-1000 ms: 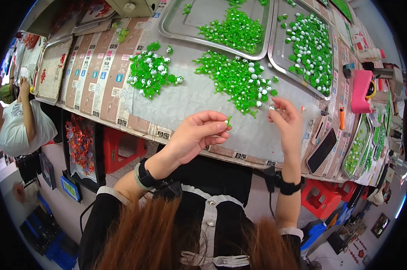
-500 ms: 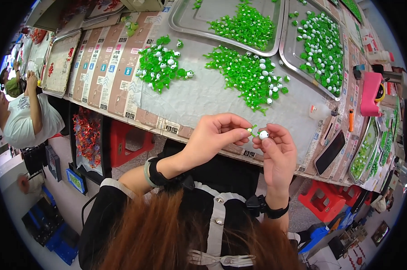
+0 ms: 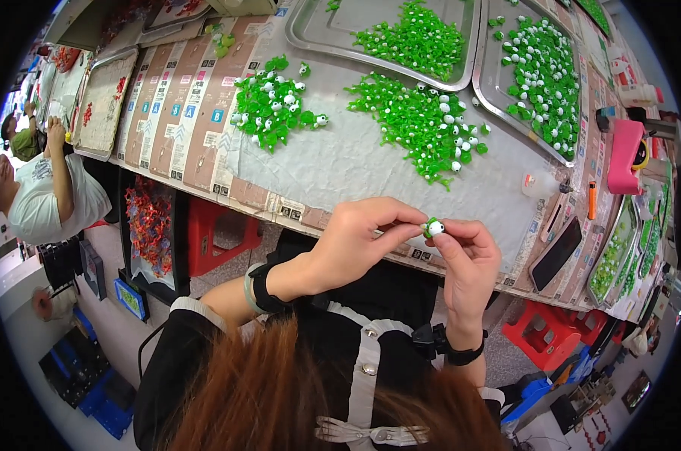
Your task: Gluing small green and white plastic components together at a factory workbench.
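Observation:
In front of me, just over the table's near edge, both hands meet at a small green figure with a white ball head (image 3: 435,228) that has a dark spot on it. My left hand (image 3: 359,237) pinches its green side between thumb and forefinger. From the other side my right hand (image 3: 467,255) is closed on the white ball with thumb and fingertips. Beyond the hands lies a heap of green pieces with white balls (image 3: 412,124). A smaller pile of green figures with white balls (image 3: 269,104) sits to its left. Part of the held figure is hidden by my fingertips.
Metal trays hold more green pieces (image 3: 412,45) and green-and-white figures (image 3: 543,83) at the back. On the right are a clear bottle (image 3: 539,185), a phone (image 3: 557,254), an orange marker (image 3: 592,201) and a pink tape dispenser (image 3: 623,156). Another person (image 3: 54,188) works far left.
The green part and the white ball, apart before with a gap between them, are now together at my fingertips. My left hand has moved slightly right, toward the right hand.

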Motion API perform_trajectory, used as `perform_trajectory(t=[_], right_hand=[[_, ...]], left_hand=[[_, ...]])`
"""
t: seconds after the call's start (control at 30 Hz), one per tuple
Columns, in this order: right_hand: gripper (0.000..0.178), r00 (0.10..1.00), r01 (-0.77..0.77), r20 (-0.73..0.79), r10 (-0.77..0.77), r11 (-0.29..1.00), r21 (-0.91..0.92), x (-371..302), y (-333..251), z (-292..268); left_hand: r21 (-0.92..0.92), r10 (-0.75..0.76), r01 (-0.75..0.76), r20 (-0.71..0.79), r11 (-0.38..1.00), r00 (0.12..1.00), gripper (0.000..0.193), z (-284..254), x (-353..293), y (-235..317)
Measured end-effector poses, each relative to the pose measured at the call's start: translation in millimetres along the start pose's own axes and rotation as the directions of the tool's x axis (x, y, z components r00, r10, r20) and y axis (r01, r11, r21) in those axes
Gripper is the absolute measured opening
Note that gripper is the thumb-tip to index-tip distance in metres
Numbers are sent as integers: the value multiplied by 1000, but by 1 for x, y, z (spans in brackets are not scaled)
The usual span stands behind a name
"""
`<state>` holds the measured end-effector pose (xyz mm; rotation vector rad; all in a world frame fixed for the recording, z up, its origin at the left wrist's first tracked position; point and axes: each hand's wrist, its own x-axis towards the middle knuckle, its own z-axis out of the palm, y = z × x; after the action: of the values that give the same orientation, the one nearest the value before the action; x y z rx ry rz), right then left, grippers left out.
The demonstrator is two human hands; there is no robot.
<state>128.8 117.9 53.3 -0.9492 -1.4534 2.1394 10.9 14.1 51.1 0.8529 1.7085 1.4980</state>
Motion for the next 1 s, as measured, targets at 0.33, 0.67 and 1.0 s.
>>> perform_trajectory(t=[0.33,0.67,1.0], right_hand=[[10,1000,0,9,0,1000,21,-7,4,-1],[9,997,81,13,-82,995,60,-11,2,5],[8,992,127,-12,-126,990,68,-9,-4,7]], left_hand=[[182,235,-240,48,954,971,13,-3,-1,1],[150,214,-222,69,963,974,19,-6,1,9],[121,244,-247,35,962,969,12,-1,5,8]])
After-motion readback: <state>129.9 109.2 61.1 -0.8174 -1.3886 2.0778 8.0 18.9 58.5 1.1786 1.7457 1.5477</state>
